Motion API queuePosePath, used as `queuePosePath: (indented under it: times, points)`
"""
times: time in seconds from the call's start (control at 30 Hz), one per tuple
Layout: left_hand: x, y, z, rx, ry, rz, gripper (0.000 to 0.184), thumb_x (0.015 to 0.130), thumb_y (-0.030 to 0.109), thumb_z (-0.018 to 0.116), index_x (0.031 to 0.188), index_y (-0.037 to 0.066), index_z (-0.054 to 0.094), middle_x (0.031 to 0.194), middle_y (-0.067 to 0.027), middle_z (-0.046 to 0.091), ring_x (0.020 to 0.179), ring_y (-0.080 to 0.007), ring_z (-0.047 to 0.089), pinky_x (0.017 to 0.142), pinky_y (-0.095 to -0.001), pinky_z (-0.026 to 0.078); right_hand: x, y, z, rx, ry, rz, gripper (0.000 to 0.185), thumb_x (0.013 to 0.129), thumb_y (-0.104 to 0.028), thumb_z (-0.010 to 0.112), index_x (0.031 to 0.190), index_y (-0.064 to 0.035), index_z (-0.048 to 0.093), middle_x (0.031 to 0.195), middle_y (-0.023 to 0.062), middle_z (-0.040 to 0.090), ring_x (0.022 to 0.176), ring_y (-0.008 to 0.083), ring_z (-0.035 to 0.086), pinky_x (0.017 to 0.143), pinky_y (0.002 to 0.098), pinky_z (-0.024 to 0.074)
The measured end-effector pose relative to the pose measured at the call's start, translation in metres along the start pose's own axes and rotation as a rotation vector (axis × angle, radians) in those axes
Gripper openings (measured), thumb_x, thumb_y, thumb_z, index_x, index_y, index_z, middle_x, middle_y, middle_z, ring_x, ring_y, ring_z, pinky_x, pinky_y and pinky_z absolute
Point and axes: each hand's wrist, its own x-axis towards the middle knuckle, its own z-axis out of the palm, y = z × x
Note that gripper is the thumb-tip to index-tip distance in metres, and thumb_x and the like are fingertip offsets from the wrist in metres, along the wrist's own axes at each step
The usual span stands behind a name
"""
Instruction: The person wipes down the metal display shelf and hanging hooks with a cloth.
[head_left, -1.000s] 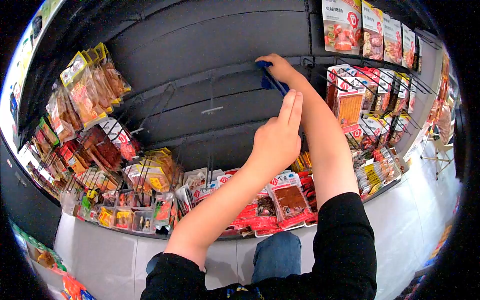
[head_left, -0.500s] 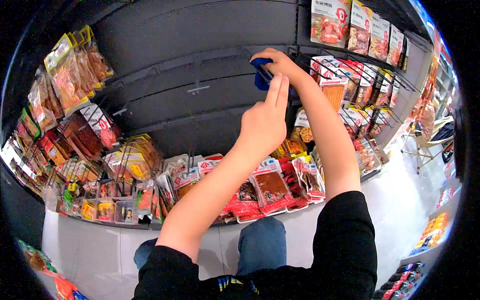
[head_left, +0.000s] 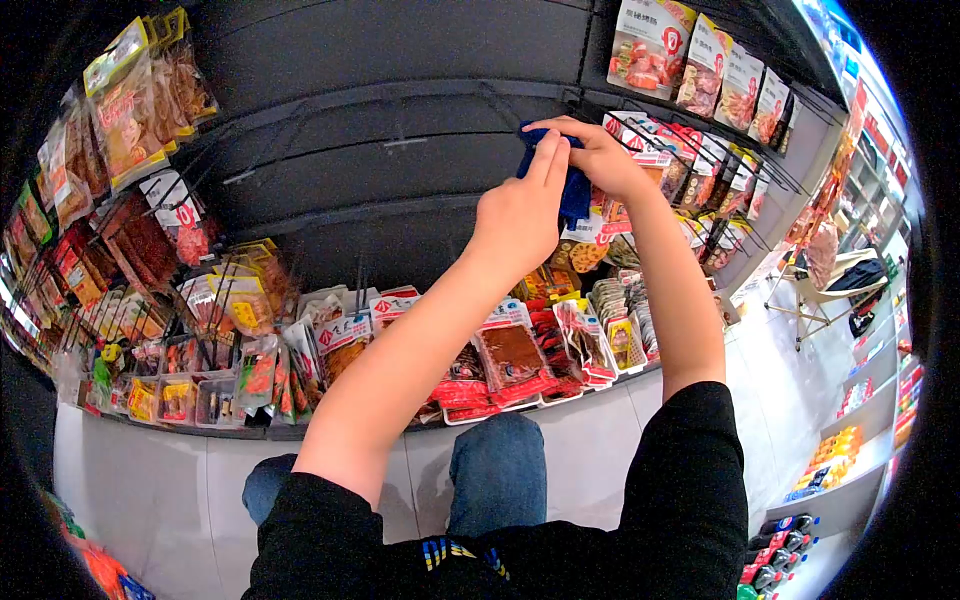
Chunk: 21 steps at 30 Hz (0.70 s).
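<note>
My right hand (head_left: 607, 163) is closed on a dark blue cloth (head_left: 574, 196), which hangs below its fingers in front of the black back panel. My left hand (head_left: 518, 218) is just to the left, two fingers stretched up together against the cloth and my right fingertips. Its other fingers are curled, and whatever they hold is hidden behind the hand. Thin black display hooks (head_left: 490, 100) stick out of the panel near both hands.
Packaged snacks hang at left (head_left: 130, 110) and at upper right (head_left: 652, 48). Red-and-white meat packs (head_left: 515, 355) fill the low shelf before my knees. Small plastic bins (head_left: 217, 403) stand at lower left. A folding chair (head_left: 835, 275) and bottles (head_left: 780, 550) are at right.
The view has shifted slightly. My right hand has come down and closer to my left, and the cloth now drapes between them, hanging lower.
</note>
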Motion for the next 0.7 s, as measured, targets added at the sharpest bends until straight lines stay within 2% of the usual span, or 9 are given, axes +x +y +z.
queuePosePath:
  times: [0.1,0.23,0.27,0.4,0.43,0.5,0.57,0.67,0.7]
  points:
    - [0.002,-0.001,-0.005,-0.002,-0.031,-0.015,0.067,0.071,0.005,0.053,0.135,0.003,0.032,0.140,-0.0131,0.035,0.069,-0.0323,0.064,0.059,-0.0410,0.053,0.005,0.004,-0.001,-0.061,-0.002,-0.081,0.033,0.083,0.001,0.050,0.112,-0.0084,0.062,0.109,0.0070,0.058,0.104,0.0166,0.052,0.092,0.0283,0.0386]
    - [0.000,0.000,0.000,-0.045,0.021,-0.001,0.068,0.070,0.004,0.052,0.134,0.002,0.031,0.140,-0.0149,0.035,0.070,-0.0326,0.064,0.060,-0.0405,0.053,0.016,0.015,-0.002,-0.185,0.010,-0.190,0.039,0.077,0.005,0.049,0.111,-0.0072,0.062,0.106,0.0099,0.058,0.102,0.0225,0.054,0.092,0.0305,0.0392]
    - [0.000,0.001,0.001,-0.056,0.033,-0.002,0.068,0.070,0.004,0.052,0.134,0.001,0.031,0.139,-0.0155,0.035,0.071,-0.0326,0.064,0.060,-0.0403,0.053,0.021,0.020,0.000,-0.205,0.033,-0.229,0.044,0.073,0.007,0.048,0.112,-0.0093,0.062,0.105,0.0115,0.059,0.102,0.0252,0.054,0.091,0.0315,0.0394]
    - [0.000,0.004,0.001,-0.087,0.052,-0.009,0.068,0.069,0.003,0.051,0.134,0.000,0.031,0.138,-0.0166,0.036,0.070,-0.0328,0.064,0.061,-0.0405,0.053,0.053,0.049,-0.001,-0.325,0.001,-0.312,0.048,0.070,0.006,0.048,0.112,-0.0125,0.061,0.107,0.0123,0.058,0.103,0.0284,0.054,0.092,0.0329,0.0401]
    - [0.000,0.004,0.001,-0.073,0.038,-0.012,0.068,0.070,0.003,0.051,0.134,0.000,0.030,0.138,-0.0167,0.036,0.071,-0.0331,0.063,0.061,-0.0409,0.052,0.062,0.055,0.001,-0.317,0.003,-0.317,0.048,0.070,0.006,0.048,0.112,-0.0125,0.061,0.107,0.0123,0.058,0.103,0.0284,0.054,0.092,0.0329,0.0401]
    - [0.000,0.003,0.001,-0.042,0.025,-0.014,0.068,0.070,0.003,0.051,0.134,0.001,0.030,0.138,-0.0167,0.036,0.071,-0.0334,0.063,0.061,-0.0413,0.052,0.081,0.064,0.006,-0.277,0.023,-0.090,0.049,0.070,0.008,0.048,0.112,-0.0120,0.061,0.111,0.0132,0.058,0.106,0.0304,0.054,0.094,0.0325,0.0395]
    - [0.001,0.004,0.000,-0.050,-0.005,-0.032,0.068,0.070,0.003,0.051,0.135,0.001,0.030,0.138,-0.0168,0.036,0.071,-0.0340,0.063,0.062,-0.0418,0.052,0.099,0.086,0.012,-0.249,0.050,-0.195,0.052,0.068,0.011,0.047,0.113,-0.0126,0.061,0.114,0.0143,0.059,0.110,0.0281,0.054,0.096,0.0302,0.0378]
    - [-0.001,0.001,0.001,-0.014,-0.008,-0.028,0.073,0.069,0.004,0.052,0.137,0.002,0.027,0.140,-0.0166,0.034,0.068,-0.0325,0.063,0.059,-0.0400,0.052,0.118,0.093,0.021,-0.141,0.110,-0.086,0.046,0.072,0.010,0.048,0.112,-0.0091,0.061,0.116,0.0136,0.060,0.110,0.0240,0.055,0.094,0.0306,0.0402]
    - [-0.001,0.001,-0.001,-0.009,-0.018,-0.028,0.074,0.069,0.004,0.053,0.138,0.002,0.027,0.141,-0.0163,0.033,0.067,-0.0316,0.063,0.059,-0.0392,0.052,0.123,0.100,0.022,-0.147,0.121,-0.121,0.043,0.073,0.008,0.050,0.112,-0.0080,0.061,0.116,0.0136,0.060,0.111,0.0236,0.055,0.094,0.0301,0.0401]
